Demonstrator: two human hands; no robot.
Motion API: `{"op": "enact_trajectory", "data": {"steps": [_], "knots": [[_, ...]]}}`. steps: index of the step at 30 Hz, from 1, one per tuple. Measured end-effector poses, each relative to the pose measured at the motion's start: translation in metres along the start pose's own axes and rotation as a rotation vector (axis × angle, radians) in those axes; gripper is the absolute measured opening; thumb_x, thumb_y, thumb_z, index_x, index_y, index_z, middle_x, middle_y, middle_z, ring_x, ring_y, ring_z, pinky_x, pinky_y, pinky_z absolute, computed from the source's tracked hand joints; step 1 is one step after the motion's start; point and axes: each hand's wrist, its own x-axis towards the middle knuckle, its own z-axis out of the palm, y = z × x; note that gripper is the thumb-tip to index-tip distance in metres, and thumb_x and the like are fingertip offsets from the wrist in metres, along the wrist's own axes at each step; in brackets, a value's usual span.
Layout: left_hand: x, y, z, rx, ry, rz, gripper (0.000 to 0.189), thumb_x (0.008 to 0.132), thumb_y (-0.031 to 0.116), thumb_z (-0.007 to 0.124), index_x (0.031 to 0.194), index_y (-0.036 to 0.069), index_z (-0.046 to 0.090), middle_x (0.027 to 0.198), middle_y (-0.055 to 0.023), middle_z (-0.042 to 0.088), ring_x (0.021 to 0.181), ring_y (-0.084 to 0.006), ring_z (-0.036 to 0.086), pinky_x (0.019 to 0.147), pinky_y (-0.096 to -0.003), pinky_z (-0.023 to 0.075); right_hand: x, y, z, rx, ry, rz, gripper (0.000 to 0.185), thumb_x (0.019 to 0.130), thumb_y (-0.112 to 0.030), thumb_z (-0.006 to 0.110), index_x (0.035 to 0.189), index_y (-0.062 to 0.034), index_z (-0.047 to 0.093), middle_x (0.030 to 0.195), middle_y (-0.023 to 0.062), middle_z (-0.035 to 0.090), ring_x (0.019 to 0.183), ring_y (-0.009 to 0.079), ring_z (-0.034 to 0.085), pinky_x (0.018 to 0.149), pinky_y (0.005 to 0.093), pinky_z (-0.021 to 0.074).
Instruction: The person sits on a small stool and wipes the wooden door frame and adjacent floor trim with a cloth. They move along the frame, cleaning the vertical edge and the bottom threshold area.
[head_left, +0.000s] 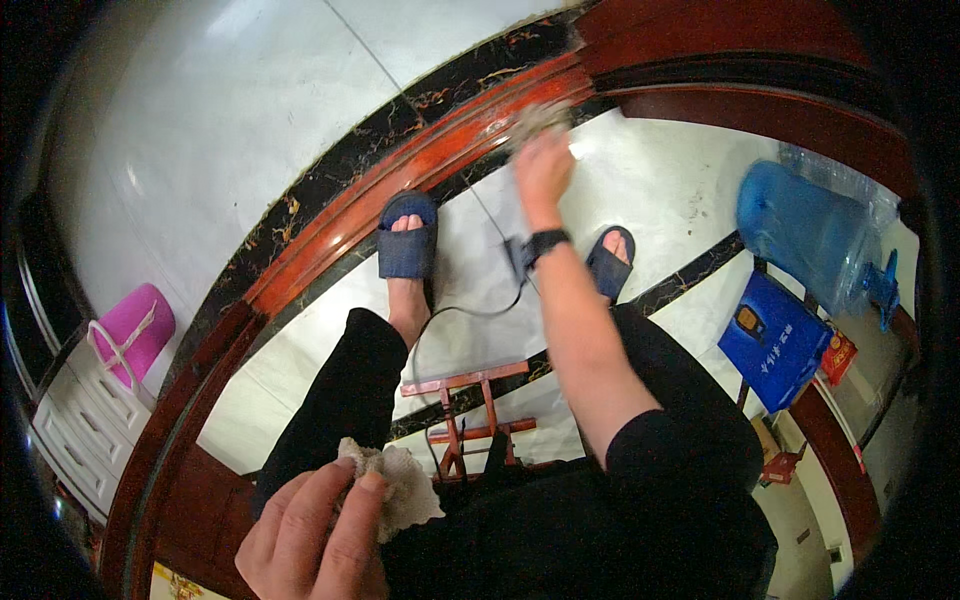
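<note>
Low at the left, my left hand (319, 529) pinches a crumpled, dingy white paper towel or cloth (405, 495) between thumb and fingers, above my lap. Stretched out ahead, my right hand (544, 176) is blurred by motion, and a black band circles its wrist. A greyish wad of cloth or paper (541, 124), also blurred, is in its fingers. That wad lies against or just over the glossy red-brown wooden door sill (420, 172); whether it touches cannot be told. Black veined stone strips (322, 180) border the sill.
A dark blue slipper (407, 240) stands by the sill. Beneath me is a wooden stool or rack (465, 386), with a black cord (480, 313) near it. Right: a blue water jug (802, 225) and blue box (776, 341). Left: a pink bin (142, 330) beside white drawers (94, 424).
</note>
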Motion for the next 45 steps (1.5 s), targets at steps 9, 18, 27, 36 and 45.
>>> {"op": "enact_trajectory", "data": {"steps": [9,18,27,36,45], "knots": [[-0.004,0.005,-0.002,-0.033,0.004,0.034,0.029,0.091,-0.006,0.070,0.118,-0.001,0.076,0.110,-0.0203,0.075,0.097,-0.0372,0.076,0.083,-0.0397,0.0619,0.025,0.030,-0.033,0.029,-0.118,-0.400,0.021,0.094,-0.017,0.059,0.099,-0.0032,0.074,0.107,0.0208,0.071,0.105,0.0364,0.067,0.086,0.0505,0.0572],[0.007,0.004,0.000,-0.011,-0.015,0.049,0.030,0.089,-0.007,0.073,0.118,0.000,0.076,0.108,-0.0203,0.075,0.095,-0.0362,0.076,0.079,-0.0391,0.0620,-0.070,-0.036,0.016,0.173,-0.035,-0.274,0.022,0.092,-0.017,0.062,0.092,0.0039,0.067,0.099,0.0290,0.065,0.095,0.0434,0.062,0.082,0.0553,0.0512],[-0.001,0.006,0.000,-0.040,-0.006,0.036,0.031,0.091,-0.007,0.069,0.120,0.001,0.075,0.111,-0.0191,0.074,0.098,-0.0366,0.075,0.082,-0.0404,0.0616,0.045,0.041,-0.028,0.016,-0.190,-0.295,0.023,0.091,-0.019,0.061,0.097,0.0008,0.072,0.096,0.0235,0.069,0.092,0.0421,0.065,0.083,0.0542,0.0539],[0.004,0.002,-0.006,-0.042,-0.021,0.048,0.031,0.090,-0.008,0.069,0.119,0.001,0.076,0.110,-0.0193,0.074,0.098,-0.0369,0.075,0.082,-0.0402,0.0617,-0.108,-0.053,0.018,0.188,-0.242,-0.567,0.013,0.086,-0.014,0.071,0.097,-0.0063,0.072,0.110,0.0185,0.062,0.100,0.0383,0.063,0.085,0.0481,0.0575],[-0.004,-0.005,-0.009,-0.084,0.009,0.048,0.033,0.087,-0.006,0.073,0.119,0.001,0.075,0.109,-0.0182,0.074,0.097,-0.0366,0.075,0.080,-0.0408,0.0611,0.079,-0.004,-0.067,-0.041,0.068,-0.418,0.035,0.092,-0.014,0.067,0.127,-0.0085,0.069,0.134,0.0132,0.061,0.114,0.0396,0.060,0.094,0.0479,0.0541]]}}
